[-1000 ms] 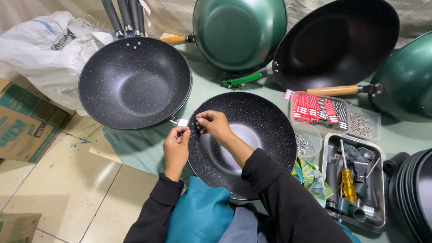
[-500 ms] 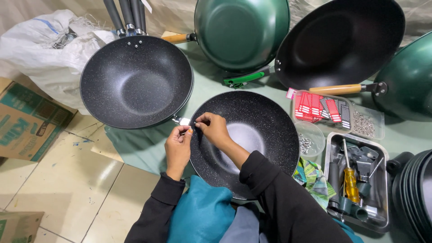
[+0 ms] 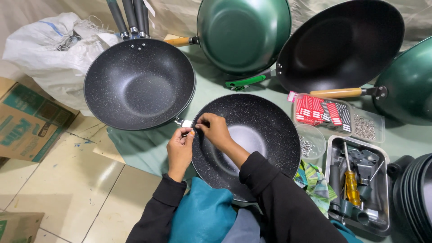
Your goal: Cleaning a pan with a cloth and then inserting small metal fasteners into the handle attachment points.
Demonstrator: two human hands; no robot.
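Head view, left to right. Cardboard box [image 3: 24,123] at far left on the tiled floor [image 3: 58,193], printed sides, contents not visible. White woven sack [image 3: 54,49] behind it, open top, contents unclear. Speckled black wok [image 3: 139,85] lies bowl-up on the green cloth [image 3: 144,148], nothing inside, dark handles [image 3: 130,18] poking past its far rim.

Left hand [image 3: 180,150] sits at the near wok's left rim, fingers [image 3: 188,134] pinched shut on a small metal bracket [image 3: 184,122] at the rim. Right hand [image 3: 216,130] reaches over the rim from inside, fingers closed on a tiny part touching the same bracket; what part, cannot tell. Speckled wok [image 3: 256,135] being worked on sits centre on the cloth in front of the person, otherwise bare inside.

Behind: green wok [image 3: 243,33] tipped up with wooden handle, large black wok [image 3: 342,42] with green handle, leaning. Clear plastic tray [image 3: 337,114] holds red-and-white tags on the left, small silver screws in the right compartment. Small clear round tub [image 3: 310,143] holds a few screws. Metal tray [image 3: 357,184] holds a yellow-handled screwdriver [image 3: 351,184] and dark handle fittings. Green wok [image 3: 411,83] far right, stack of dark pans [image 3: 416,193] at the lower right edge.
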